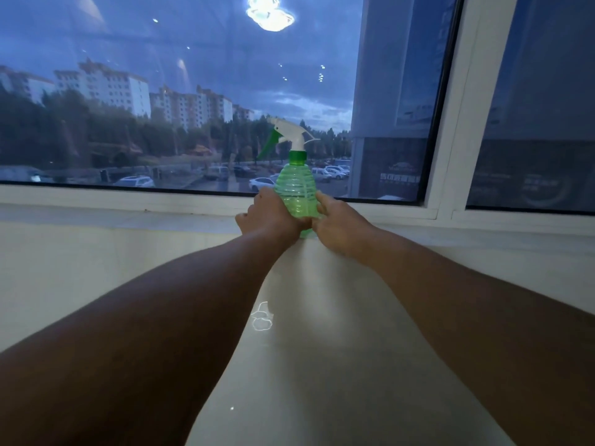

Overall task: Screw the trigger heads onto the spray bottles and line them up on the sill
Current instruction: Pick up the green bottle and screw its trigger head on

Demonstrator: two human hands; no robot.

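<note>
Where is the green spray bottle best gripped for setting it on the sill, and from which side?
Probably low on the ribbed body of the green spray bottle, from both sides, as the left hand and right hand do. It stands upright; the trigger head juts left and offers less purchase.

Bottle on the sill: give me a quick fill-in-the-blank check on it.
1. The bottle is see-through ____ plastic.
2. Its trigger head is already ____ the neck.
3. It is held by ____ hands, left hand and right hand.
4. It stands ____ on the sill.

Missing: green; on; both; upright
</note>
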